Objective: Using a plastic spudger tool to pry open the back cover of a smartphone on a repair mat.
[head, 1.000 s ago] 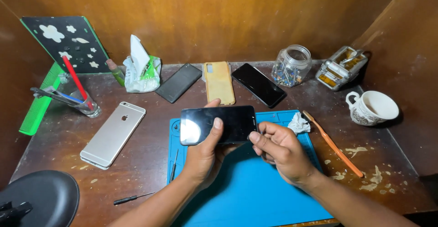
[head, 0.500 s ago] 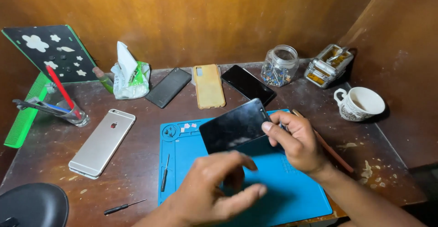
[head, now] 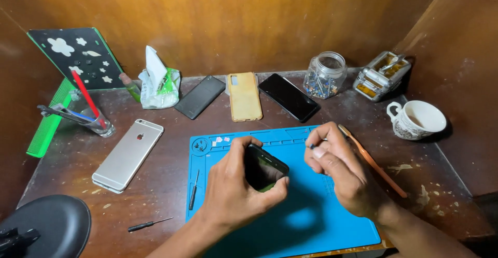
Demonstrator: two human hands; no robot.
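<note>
My left hand (head: 233, 190) grips a black phone (head: 263, 167) and holds it tilted on edge above the blue work mat (head: 311, 221). My right hand (head: 337, 167) hovers just to the right of the phone, its fingers pinched on a small thin tool (head: 311, 145) with a dark tip. The two hands are a short gap apart. The phone's dark screen faces me.
A silver phone (head: 127, 154) lies left of the mat, and a dark phone (head: 200, 96), yellow case (head: 244, 96) and black phone (head: 289, 96) lie behind. Small screwdrivers (head: 149, 224), an orange-handled brush (head: 376, 164), a cup (head: 417, 120), a jar (head: 324, 75) and a glass of tools (head: 88, 113) stand around.
The phone passed from my right hand to my left hand and now stands on edge. My right hand let go and pinches a small tool.
</note>
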